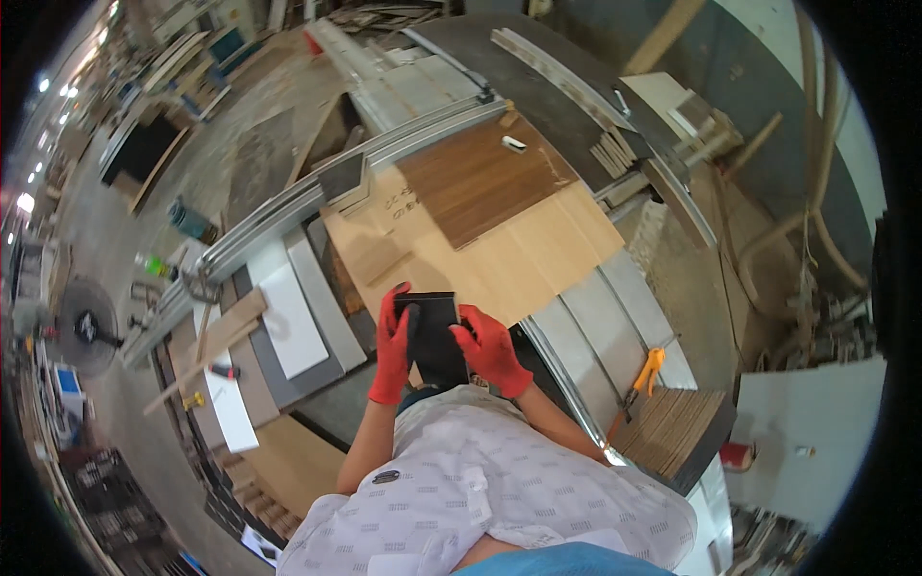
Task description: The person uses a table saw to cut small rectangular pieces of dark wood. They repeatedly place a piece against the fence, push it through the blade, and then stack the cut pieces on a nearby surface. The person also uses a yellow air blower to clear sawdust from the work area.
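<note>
Both my hands wear red gloves and hold a small black rectangular board (440, 348) close in front of my body. My left hand (389, 350) grips its left side, with the thumb across the black face. On the opposite edge, my right hand (494, 351) has its fingers bent against the board. Just beyond lies a light plywood sheet (499, 278) with dark handwriting on it. A brown wood-grain panel (490, 182) rests on that sheet, with a small white object (514, 144) on top.
At right, a stack of dark-faced boards (667, 437) stands beside an orange-handled tool (648, 370). White strips (291, 322), a wood offcut (240, 315) and a red-and-black tool (225, 372) lie left. A long metal rail (279, 216) crosses behind; a floor fan (86, 326) stands far left.
</note>
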Demonstrator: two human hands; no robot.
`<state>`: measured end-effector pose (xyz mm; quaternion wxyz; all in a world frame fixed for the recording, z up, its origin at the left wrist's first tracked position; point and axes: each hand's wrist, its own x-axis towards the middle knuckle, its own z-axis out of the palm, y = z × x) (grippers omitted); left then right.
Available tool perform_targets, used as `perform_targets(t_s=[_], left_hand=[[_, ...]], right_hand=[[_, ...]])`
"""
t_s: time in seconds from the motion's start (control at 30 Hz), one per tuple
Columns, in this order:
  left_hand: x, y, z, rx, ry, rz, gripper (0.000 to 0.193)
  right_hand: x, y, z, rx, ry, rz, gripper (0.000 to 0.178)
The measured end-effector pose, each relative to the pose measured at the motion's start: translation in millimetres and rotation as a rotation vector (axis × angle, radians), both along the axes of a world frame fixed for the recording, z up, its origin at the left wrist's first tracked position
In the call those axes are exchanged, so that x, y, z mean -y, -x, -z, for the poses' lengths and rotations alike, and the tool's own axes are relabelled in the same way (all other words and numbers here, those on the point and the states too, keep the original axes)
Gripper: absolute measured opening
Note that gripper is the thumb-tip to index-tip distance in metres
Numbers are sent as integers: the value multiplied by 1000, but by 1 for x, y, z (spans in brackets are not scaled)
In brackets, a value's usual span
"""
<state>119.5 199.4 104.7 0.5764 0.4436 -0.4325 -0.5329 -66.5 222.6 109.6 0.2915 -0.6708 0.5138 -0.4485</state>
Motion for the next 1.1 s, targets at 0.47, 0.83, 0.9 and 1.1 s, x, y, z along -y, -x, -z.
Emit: perform_targets(t_s=[0.47, 0.83, 0.9, 1.1], left_hand=[[81, 24, 55, 43, -89, 584, 46], [146, 66, 82, 182, 37, 309, 40], [187, 62, 89, 299, 150, 250, 38], [367, 28, 88, 960, 454, 86, 60]], right_hand=[[-13, 122, 90, 905, -364, 812, 17], [83, 217, 146, 1478, -509, 442, 39], [89, 228, 161, 1502, -602, 365, 39], [95, 248, 180, 1386, -652, 415, 25]])
